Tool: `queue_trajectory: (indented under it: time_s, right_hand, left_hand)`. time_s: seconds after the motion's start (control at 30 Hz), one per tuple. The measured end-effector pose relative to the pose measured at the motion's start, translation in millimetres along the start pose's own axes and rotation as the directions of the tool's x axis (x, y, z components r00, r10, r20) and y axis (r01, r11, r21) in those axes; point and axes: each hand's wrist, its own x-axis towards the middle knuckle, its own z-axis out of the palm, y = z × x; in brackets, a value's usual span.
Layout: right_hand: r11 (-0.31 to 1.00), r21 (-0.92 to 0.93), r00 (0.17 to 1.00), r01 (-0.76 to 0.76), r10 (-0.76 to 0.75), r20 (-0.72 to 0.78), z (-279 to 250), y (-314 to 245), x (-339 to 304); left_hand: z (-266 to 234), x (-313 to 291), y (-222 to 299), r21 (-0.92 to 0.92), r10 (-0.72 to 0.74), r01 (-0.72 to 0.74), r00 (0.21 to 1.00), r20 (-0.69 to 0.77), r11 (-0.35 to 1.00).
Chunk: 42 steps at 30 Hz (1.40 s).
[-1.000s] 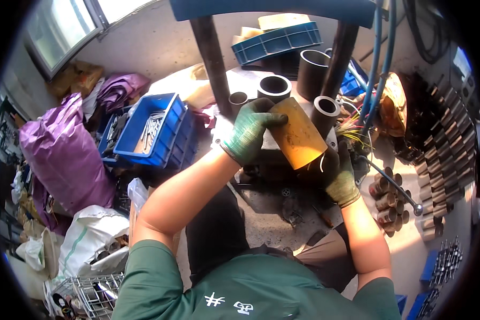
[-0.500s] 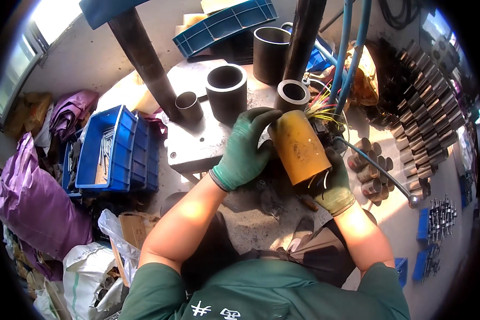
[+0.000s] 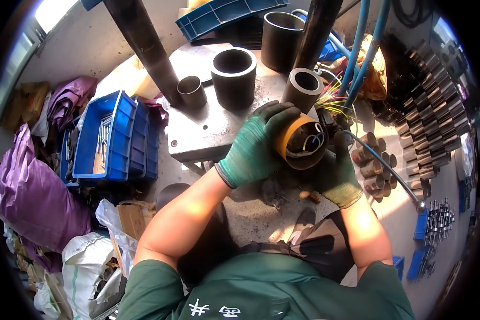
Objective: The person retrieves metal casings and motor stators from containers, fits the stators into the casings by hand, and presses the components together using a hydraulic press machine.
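Note:
A yellow cylinder [image 3: 284, 137], which looks like a motor stator, is tilted so its dark open end faces me. Short white, yellow and blue wires [image 3: 312, 140] curl inside that end. Wrapped over its left side is my left hand [image 3: 261, 141], in a green knit glove. My right hand [image 3: 340, 178], gloved too, is closed against its lower right rim, its fingers partly lost in shadow. Just behind the cylinder stands a thick-walled grey metal sleeve [image 3: 303, 89]. A bundle of thin coloured wires [image 3: 333, 101] spreads out beside that sleeve.
A metal worktable [image 3: 192, 141] bears a wide dark sleeve [image 3: 233, 80], a small ring [image 3: 192, 93] and a taller sleeve [image 3: 281, 45] between dark posts [image 3: 144, 50]. A lever [image 3: 386, 168] juts out at right. Blue bins [image 3: 120, 136] stand left; stacked tubes [image 3: 432, 114] line the right.
The yellow cylinder has turned from showing its side to showing its wired open end, and has risen slightly. Both hands have shifted with it. My view has also moved a little.

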Motion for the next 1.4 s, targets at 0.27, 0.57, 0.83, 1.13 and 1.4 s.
queue_trajectory:
  time_s: [0.27,0.57,0.83,1.13,1.4]
  right_hand:
    - [0.640,-0.767,0.969,0.046,-0.216,-0.122,-3,-25,-8]
    - [0.244,-0.839,0.747,0.486,-0.614,0.254,-15,6,29]
    - [-0.483,-0.805,0.448,0.345,-0.668,0.594,26,21,69]
    - [0.404,-0.724,0.691,0.559,-0.710,0.137,99,-26,106]
    - [0.205,-0.941,0.747,0.268,-0.661,0.068,141,-82,140]
  left_hand:
    - [6,-14,2,-0.469,-0.417,0.367,0.909,-0.003,0.803]
    - [-5,-9,7,-0.931,-0.679,0.342,0.713,0.171,0.124]
    - [2,-9,0,-0.980,-0.729,0.196,0.668,0.150,-0.023]
    - [0,-6,-39,-0.860,-0.766,0.389,0.643,-0.004,0.331]
    - [-15,-8,-9,-0.530,-0.628,0.595,0.765,0.142,0.604]
